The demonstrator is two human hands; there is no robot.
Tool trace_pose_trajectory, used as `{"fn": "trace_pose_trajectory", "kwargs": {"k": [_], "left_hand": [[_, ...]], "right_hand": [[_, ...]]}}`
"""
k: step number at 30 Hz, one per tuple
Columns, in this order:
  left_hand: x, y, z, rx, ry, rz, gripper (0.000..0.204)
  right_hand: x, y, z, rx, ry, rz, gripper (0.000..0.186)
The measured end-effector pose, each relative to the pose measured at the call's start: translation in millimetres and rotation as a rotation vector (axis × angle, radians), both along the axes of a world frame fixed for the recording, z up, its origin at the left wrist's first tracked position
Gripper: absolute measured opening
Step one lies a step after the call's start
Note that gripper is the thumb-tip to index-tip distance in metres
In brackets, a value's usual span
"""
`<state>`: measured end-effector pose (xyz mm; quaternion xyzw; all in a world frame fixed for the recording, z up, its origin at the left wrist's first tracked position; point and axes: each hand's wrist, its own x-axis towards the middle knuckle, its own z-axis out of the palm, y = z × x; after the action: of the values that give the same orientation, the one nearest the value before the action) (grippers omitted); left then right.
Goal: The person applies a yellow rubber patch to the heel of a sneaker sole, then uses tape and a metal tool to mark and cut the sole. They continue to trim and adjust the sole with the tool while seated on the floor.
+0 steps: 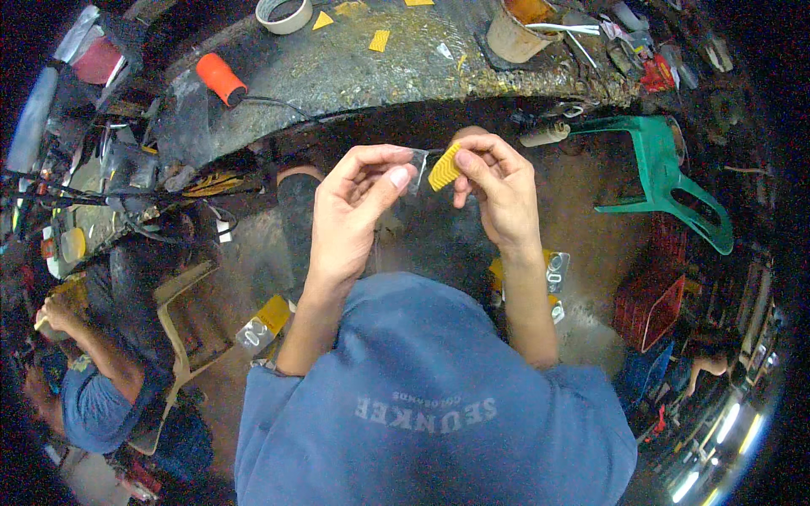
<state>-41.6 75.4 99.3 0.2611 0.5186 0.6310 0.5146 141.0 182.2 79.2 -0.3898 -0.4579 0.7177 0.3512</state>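
My right hand [498, 190] pinches a small yellow ribbed piece [445, 167] between thumb and fingers, held up in front of me below the workbench edge. My left hand [359, 207] grips a small clear plastic sleeve [418, 169] that touches the yellow piece's left side. Both forearms rise from my blue shirt at the bottom of the view. Whether the piece is partly inside the sleeve I cannot tell.
A worn workbench [354, 72] runs across the top with an orange spool [219, 78], a tape roll [284, 13], yellow pieces [380, 40] and a tub [515, 32]. A green plastic chair [675, 181] stands right, a red crate [650, 304] below it. Another person in blue [93, 396] sits at left.
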Motion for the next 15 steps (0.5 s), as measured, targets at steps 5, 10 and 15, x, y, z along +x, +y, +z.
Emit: {"fn": "trace_pose_trajectory", "kwargs": {"k": [5,10,15], "left_hand": [[8,0,-5,0.027,0.095,-0.055,0.037],[18,-3,-5,0.003,0.080,-0.047,0.041],[28,-4,-6,-0.006,0.043,-0.069,0.041]], "right_hand": [[2,-7,12,0.048,-0.049,0.043,0.019],[3,-15,13,0.175,-0.101,0.020,0.022],[2,-21,13,0.185,-0.100,0.036,0.021]]}}
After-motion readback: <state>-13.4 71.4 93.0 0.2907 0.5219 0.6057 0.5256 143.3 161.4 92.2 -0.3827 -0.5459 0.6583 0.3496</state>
